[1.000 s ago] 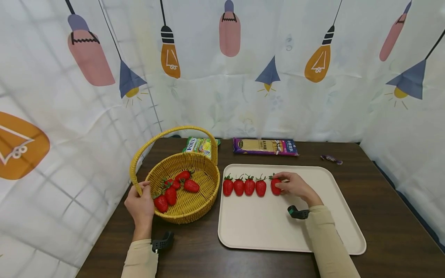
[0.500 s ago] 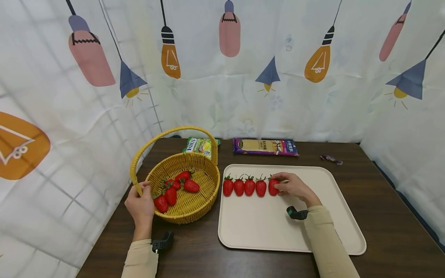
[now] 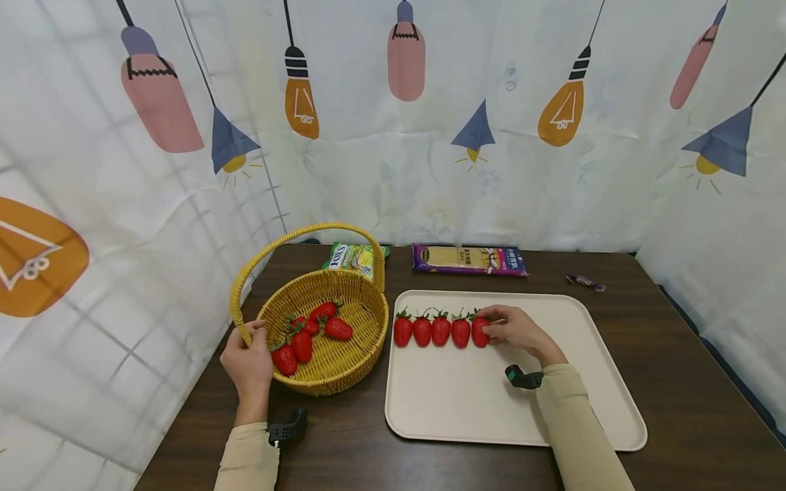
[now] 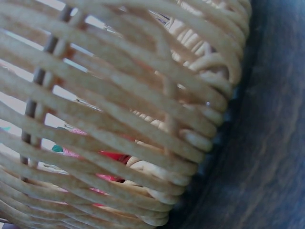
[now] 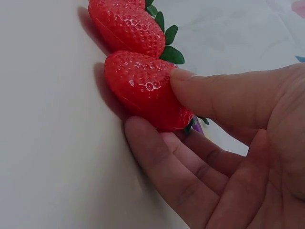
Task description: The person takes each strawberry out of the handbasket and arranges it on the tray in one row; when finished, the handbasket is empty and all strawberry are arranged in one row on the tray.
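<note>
My right hand (image 3: 518,332) pinches a red strawberry (image 5: 140,88) between thumb and fingers, at the right end of a row of several strawberries (image 3: 441,330). The row lies along the far left edge of a cream tray (image 3: 467,402), leafy ends away from me. In the right wrist view the pinched strawberry touches its neighbour (image 5: 128,28). My left hand (image 3: 247,361) grips the yellow wicker basket (image 3: 334,385) at its left side, where the handle joins the rim. Several more strawberries (image 3: 301,346) lie inside, mostly to the left. The basket's weave (image 4: 119,95) fills the left wrist view.
Behind the basket lies a green candy bag (image 3: 350,258). A purple noodle packet (image 3: 469,260) is at the table's back edge, and a small wrapped candy (image 3: 586,281) sits at the back right. A patterned curtain (image 3: 381,157) hangs behind the dark table (image 3: 675,382).
My right hand has slid the strawberry left across the tray, closing the gap to the rest of the row. The left hand and basket have stayed put.
</note>
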The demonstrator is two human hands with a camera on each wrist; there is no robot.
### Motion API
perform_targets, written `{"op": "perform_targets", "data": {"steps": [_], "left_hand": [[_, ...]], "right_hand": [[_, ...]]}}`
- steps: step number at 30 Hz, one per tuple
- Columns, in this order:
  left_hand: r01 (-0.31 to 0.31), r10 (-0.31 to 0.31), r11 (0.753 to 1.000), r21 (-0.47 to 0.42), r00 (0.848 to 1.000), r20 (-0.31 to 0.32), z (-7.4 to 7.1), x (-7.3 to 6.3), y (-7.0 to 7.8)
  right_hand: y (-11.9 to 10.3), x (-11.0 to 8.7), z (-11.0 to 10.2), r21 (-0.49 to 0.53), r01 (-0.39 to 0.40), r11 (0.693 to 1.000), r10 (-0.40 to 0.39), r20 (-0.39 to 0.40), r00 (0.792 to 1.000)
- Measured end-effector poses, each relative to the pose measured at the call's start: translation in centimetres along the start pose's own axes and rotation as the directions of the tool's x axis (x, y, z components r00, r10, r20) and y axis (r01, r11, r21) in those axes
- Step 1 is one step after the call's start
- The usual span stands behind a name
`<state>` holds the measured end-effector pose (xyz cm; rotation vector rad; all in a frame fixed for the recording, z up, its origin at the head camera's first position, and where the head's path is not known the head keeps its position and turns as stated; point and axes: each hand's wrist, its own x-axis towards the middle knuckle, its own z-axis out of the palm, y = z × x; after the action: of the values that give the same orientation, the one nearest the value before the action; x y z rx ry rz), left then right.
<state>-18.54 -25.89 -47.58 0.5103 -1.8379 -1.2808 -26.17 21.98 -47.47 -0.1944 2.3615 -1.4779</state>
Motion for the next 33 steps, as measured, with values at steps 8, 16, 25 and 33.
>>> {"op": "perform_targets", "data": {"steps": [8, 16, 25, 33], "left_hand": [[0.000, -0.001, 1.000, 0.007, 1.000, 0.003, -0.05, -0.01, 0.02], [-0.006, 0.006, 1.000, 0.010, 1.000, 0.002, -0.06, -0.01, 0.00], [0.006, -0.006, 1.000, -0.004, 1.000, 0.003, -0.06, -0.01, -0.01], [-0.004, 0.004, 1.000, 0.007, 1.000, 0.002, -0.08, -0.04, 0.17]], "right_hand": [[0.53, 0.38, -0.21, 0.028, -0.006, 1.000, 0.006, 0.004, 1.000], [0.64, 0.42, -0.21, 0.025, -0.004, 1.000, 0.004, 0.006, 1.000], [0.66, 0.44, -0.25, 0.063, -0.009, 0.998, 0.010, -0.009, 1.000], [0.88, 0.33, -0.91, 0.120, -0.023, 0.992, 0.044, -0.175, 0.984]]}}
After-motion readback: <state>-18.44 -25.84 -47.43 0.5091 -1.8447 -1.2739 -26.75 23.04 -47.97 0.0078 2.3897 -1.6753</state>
